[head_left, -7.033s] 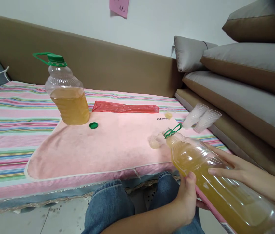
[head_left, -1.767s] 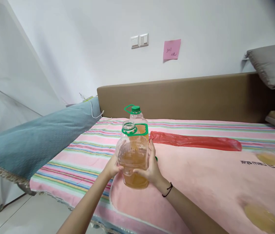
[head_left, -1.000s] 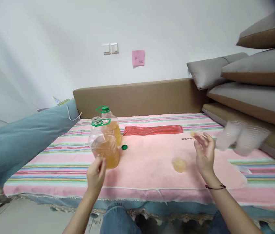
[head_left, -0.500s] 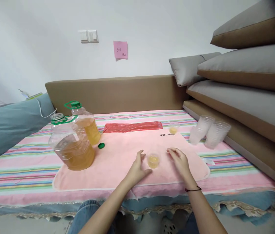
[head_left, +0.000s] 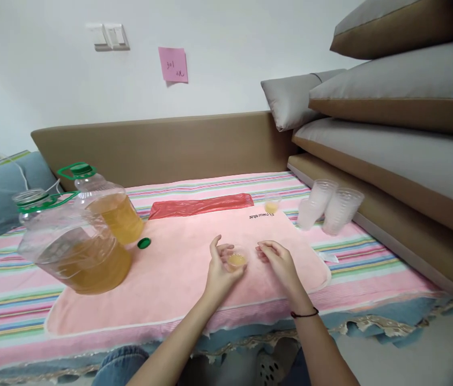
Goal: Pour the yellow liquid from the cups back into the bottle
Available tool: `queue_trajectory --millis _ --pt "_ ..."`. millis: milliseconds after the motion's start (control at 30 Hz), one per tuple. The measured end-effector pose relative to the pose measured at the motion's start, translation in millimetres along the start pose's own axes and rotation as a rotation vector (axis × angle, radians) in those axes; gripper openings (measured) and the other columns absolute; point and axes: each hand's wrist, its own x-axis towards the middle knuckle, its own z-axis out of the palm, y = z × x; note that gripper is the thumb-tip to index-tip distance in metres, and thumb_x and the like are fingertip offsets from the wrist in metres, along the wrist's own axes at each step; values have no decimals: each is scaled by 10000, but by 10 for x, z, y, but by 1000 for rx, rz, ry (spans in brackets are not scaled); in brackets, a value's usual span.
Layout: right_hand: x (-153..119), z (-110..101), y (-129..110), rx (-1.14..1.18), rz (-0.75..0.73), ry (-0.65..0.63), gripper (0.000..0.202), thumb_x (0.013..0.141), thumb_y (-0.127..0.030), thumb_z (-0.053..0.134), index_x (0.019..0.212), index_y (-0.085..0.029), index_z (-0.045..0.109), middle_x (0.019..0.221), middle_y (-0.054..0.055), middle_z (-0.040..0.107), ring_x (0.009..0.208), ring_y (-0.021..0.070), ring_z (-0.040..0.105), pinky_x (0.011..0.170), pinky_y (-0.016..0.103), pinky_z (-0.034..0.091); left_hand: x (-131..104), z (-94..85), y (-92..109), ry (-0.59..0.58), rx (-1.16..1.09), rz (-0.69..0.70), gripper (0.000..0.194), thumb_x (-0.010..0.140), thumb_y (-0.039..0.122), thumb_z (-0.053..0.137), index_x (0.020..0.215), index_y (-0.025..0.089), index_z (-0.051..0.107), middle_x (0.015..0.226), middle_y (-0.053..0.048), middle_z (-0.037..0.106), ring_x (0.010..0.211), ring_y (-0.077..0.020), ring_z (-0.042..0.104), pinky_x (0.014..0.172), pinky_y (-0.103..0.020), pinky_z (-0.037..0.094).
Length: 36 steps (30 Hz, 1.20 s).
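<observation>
A small clear cup of yellow liquid (head_left: pixel 237 259) stands on the pink towel (head_left: pixel 178 273). My left hand (head_left: pixel 222 268) curves around its left side, with thumb and fingers at the cup. To the right of the cup is my right hand (head_left: pixel 278 262), its fingers bent and the thumb near the index finger; nothing shows between them. At the left stand an uncapped large jug (head_left: pixel 85 262) and a capped jug (head_left: pixel 116 214), both holding amber liquid. A green cap (head_left: pixel 144 243) lies on the towel.
Another cup with yellow liquid (head_left: pixel 272 206) stands at the towel's far right. Stacked clear cups (head_left: pixel 342 212) are beyond it, beside piled cushions (head_left: pixel 395 150). A red plastic bag (head_left: pixel 202 205) lies along the towel's far edge.
My left hand has closed in around the cup, which it stood apart from before. My right hand stays to the right of the cup. The camera view has shifted.
</observation>
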Motion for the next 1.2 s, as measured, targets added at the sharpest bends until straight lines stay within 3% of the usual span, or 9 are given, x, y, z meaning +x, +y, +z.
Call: queue_trajectory --millis 167,300,433,667,867,1200 --pt "28 -39 -5 33 18 104 412 610 -477 772 854 -152 701 837 62 714 759 197 648 703 340 506 276 271 82 2 -28 20 903 612 228 774 1354 261 261 1149 -71 566 993 -195 597 897 -391 484" --pt "60 -122 -25 159 41 314 459 608 -440 768 974 -187 655 1010 46 682 905 191 637 756 320 509 601 655 138 11 -80 5 899 586 184 777 1336 259 286 1138 -70 581 968 -191 594 857 -366 481" --pt "86 -233 -123 328 40 475 458 594 -417 780 975 -208 634 1049 16 653 906 153 628 801 291 497 943 1064 132 19 -176 -31 883 568 117 758 1319 257 315 1125 -59 589 972 -183 600 854 -344 486" --pt "130 -376 -266 402 118 548 514 545 -396 800 993 -217 623 1049 19 667 937 169 641 823 298 498 1511 1591 51 -11 -219 -40 901 545 68 731 1321 259 315 1127 -61 589 974 -183 599 837 -326 495" --pt "189 -451 -279 412 150 553 536 565 -416 814 1024 -214 625 1108 42 679 1004 203 654 860 323 507 1746 1866 -29 6 -195 -54 942 518 61 775 1326 265 338 1002 -24 589 893 -176 602 858 -345 490" --pt "162 -450 -299 391 162 563 515 560 -431 805 996 -212 640 1080 62 705 1021 242 665 886 358 522 1693 2010 -204 3 -217 -61 960 541 52 771 1343 263 288 1038 -23 539 977 -186 628 919 -377 497"
